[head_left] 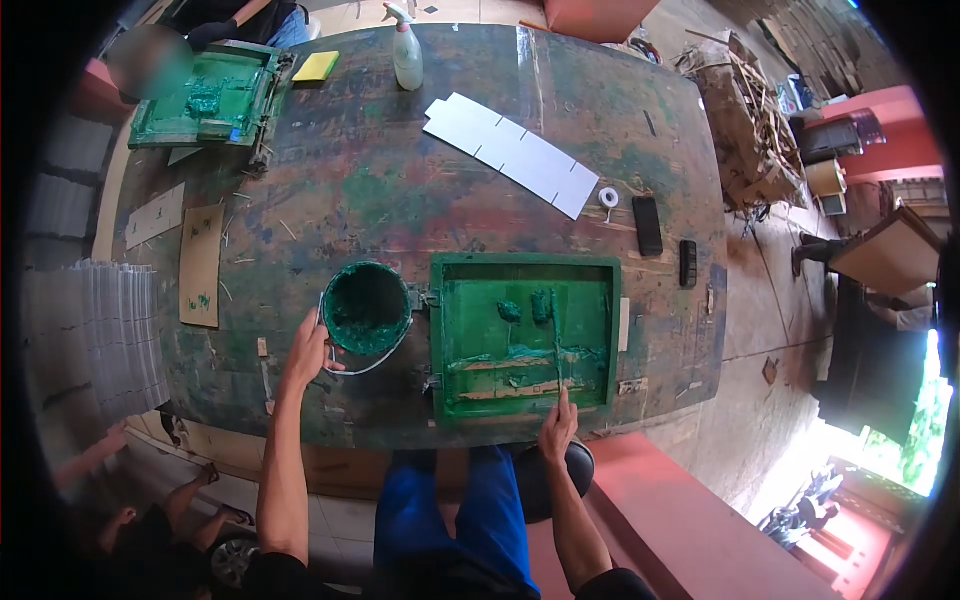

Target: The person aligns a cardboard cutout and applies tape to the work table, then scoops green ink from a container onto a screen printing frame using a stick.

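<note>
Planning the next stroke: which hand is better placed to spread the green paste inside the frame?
Right, I'd judge: the right hand grips the stick reaching into the frame, while the left hand holds the bucket beside it.

No readable text or labels.

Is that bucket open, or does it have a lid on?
Open. No lid covers the bucket: you can see straight inside, where green paste smears the walls, with the left hand at its side.
</note>
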{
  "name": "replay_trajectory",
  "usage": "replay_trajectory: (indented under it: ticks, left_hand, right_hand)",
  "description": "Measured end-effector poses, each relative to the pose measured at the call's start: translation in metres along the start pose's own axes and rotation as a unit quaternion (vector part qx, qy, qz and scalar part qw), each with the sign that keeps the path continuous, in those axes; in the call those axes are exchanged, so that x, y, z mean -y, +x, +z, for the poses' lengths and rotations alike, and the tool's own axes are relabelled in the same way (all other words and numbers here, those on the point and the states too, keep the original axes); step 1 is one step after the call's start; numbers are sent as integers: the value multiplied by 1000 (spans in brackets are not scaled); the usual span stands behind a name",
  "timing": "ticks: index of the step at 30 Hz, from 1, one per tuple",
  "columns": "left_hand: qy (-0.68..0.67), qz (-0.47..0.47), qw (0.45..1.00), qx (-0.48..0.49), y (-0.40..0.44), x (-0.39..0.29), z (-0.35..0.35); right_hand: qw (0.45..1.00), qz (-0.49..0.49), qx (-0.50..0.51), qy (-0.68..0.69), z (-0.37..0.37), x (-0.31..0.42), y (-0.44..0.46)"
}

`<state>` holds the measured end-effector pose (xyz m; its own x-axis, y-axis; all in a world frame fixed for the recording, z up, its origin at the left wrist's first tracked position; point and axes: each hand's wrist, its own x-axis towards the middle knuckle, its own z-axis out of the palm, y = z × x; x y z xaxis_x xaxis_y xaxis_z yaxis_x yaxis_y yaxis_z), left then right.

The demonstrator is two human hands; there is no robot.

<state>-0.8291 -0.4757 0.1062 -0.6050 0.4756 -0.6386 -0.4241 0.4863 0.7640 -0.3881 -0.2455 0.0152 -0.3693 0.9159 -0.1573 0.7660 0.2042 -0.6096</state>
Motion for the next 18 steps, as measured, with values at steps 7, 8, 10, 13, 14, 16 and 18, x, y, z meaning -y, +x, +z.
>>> replay_trajectory:
  ticks: [7, 8, 10, 13, 14, 16, 18]
  left_hand:
    - [6, 3, 1000, -15, -2, -1, 2]
    - [5, 3, 1000, -12, -2, -1, 3]
    - [10, 5, 1000, -11, 0, -5, 3]
    - [24, 4, 1000, -8, -1, -7, 6]
    - [26, 7, 1000, -9, -1, -8, 6]
    - [27, 6, 1000, -10, -2, -6, 4]
    - [28, 1, 1000, -5, 0, -5, 3]
  right_hand:
    - [1000, -11, -2, 3, -2, -6, 2]
    - [1000, -13, -7, -2, -2, -8, 3]
    - [1000, -13, -4, -7, -2, -11, 6]
    - [1000, -11, -3, -4, -7, -9, 4]
    - [1000, -18, -17, 3, -7, -5, 4]
    - [1000, -18, -19, 1, -8, -1, 5]
    - [1000, -2, -2, -19, -10, 0, 7]
